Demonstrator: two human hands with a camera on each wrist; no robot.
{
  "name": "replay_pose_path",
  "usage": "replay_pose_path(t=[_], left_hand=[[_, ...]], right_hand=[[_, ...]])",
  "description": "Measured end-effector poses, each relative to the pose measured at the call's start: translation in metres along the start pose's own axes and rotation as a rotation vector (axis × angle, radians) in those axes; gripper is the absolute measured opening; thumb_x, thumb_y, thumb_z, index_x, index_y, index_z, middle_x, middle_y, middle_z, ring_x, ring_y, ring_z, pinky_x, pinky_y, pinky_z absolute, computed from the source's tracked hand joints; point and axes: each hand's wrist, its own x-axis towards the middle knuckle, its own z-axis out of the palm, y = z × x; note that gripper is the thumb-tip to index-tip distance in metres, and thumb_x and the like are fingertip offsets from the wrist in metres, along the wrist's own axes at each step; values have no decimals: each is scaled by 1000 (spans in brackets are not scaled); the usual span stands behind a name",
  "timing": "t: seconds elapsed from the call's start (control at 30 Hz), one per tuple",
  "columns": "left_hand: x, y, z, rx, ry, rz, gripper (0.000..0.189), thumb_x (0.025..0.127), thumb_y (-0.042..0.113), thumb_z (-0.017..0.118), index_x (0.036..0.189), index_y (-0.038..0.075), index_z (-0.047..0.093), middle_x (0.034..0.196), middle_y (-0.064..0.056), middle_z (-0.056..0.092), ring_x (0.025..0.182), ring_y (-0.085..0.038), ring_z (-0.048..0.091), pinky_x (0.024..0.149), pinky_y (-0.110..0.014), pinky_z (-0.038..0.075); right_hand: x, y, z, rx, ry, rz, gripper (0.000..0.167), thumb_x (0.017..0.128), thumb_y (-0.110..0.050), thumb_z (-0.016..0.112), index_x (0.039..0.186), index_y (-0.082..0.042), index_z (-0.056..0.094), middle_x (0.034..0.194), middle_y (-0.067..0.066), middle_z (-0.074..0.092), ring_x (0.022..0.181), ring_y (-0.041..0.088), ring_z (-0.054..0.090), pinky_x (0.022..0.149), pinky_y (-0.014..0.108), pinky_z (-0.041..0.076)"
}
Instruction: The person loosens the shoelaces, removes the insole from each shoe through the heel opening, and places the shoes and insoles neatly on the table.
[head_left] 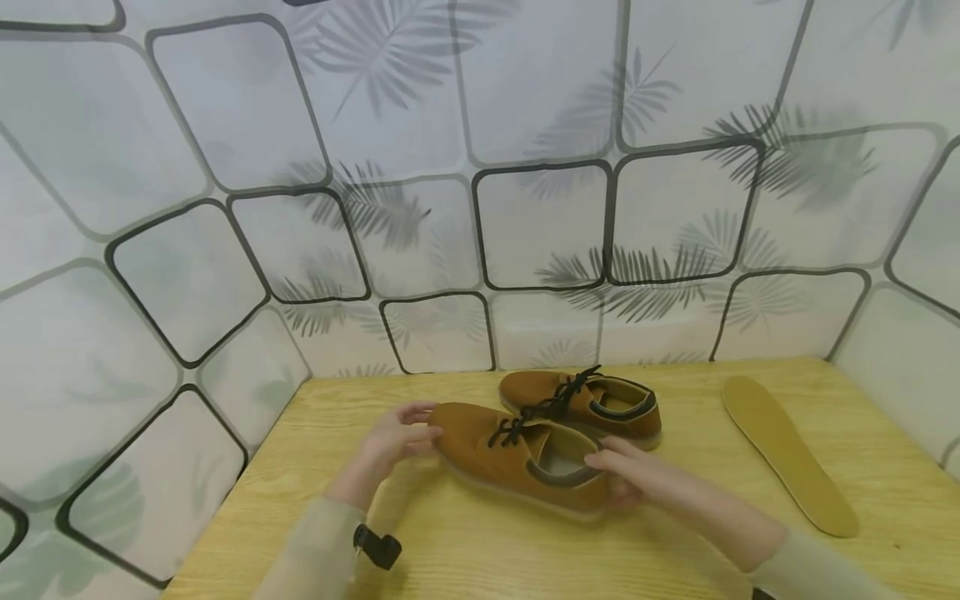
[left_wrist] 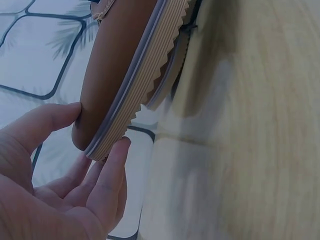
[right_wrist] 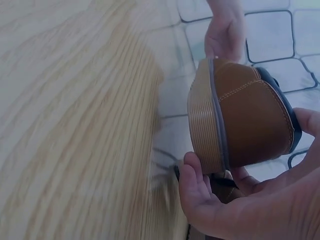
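Note:
Between both hands a brown leather shoe (head_left: 480,442) with black laces is held just above the table, its toe toward the left. My left hand (head_left: 393,437) pinches the toe; in the left wrist view the thumb lies on the leather upper (left_wrist: 107,75) and the fingertips reach the ridged sole (left_wrist: 127,97). At the heel (right_wrist: 250,115), my right hand (head_left: 626,471) grips with the thumb at the dark collar and fingers around the sole edge. A second matching shoe (head_left: 637,421) rests behind the first, partly hidden by it.
A tan insole (head_left: 787,450) lies on the wooden table (head_left: 885,500) at the right. Patterned wall panels (head_left: 420,333) enclose the table at the back and both sides. A black band with a small device (head_left: 377,546) sits on the left wrist.

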Motion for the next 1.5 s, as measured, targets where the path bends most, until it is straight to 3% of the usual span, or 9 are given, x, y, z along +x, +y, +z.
replay_pose_path(t=[0.1,0.37,0.5,0.6,0.83,0.93,1.13,1.37,1.5], left_hand=[[5,4,-4,11,14,6,57,99,-2,66,152,-10,45,155,-38,42,112,-21,69,102,-42,60],[16,7,-13,0,82,-14,55,102,2,66,152,-8,46,152,-35,48,115,-21,70,107,-35,57],[21,9,-17,-17,92,-11,54,103,1,65,152,-10,45,153,-35,46,107,-13,70,104,-29,58],[24,12,-20,-36,103,-2,53,103,1,63,152,-10,45,153,-33,47,104,-8,69,102,-26,58],[34,14,-28,-19,155,-17,51,106,8,63,153,-6,48,157,-28,49,105,-7,69,108,-34,56],[38,16,-31,-16,183,-31,50,107,11,61,153,-4,48,159,-26,47,106,-7,69,109,-34,55],[49,13,-36,-24,219,-30,51,108,9,58,155,-7,45,163,-29,41,137,-26,61,117,-35,48],[50,7,-44,-22,261,3,49,108,7,59,152,-10,48,165,-28,40,102,3,66,99,-17,56],[47,2,-49,26,272,27,50,108,9,59,152,-9,48,163,-30,42,121,-14,69,112,-29,52]], right_hand=[[3,-5,6,15,3,19,80,97,-38,56,155,10,29,137,38,49,88,20,60,80,36,61],[16,-12,31,78,44,58,78,97,-29,54,153,15,25,143,41,41,104,36,62,87,46,63],[22,-16,48,140,127,107,56,94,-23,55,136,11,41,120,32,50,87,32,61,71,35,62],[24,-17,54,185,104,89,43,92,-25,55,124,2,45,109,18,52,80,23,56,65,28,58],[35,-20,67,327,-21,65,65,95,-31,61,144,2,35,126,24,56,94,21,66,77,28,59],[41,-26,78,342,-8,91,66,96,-32,61,147,1,34,128,29,57,91,23,67,75,27,59],[55,-38,99,368,57,161,75,95,-36,61,158,-7,31,126,34,57,79,24,63,63,26,55],[68,-46,120,380,61,166,80,95,-38,62,161,-7,28,125,35,54,82,29,57,68,30,54],[73,-52,133,395,43,160,87,95,-41,63,162,-4,22,134,40,47,84,31,56,73,33,55]])
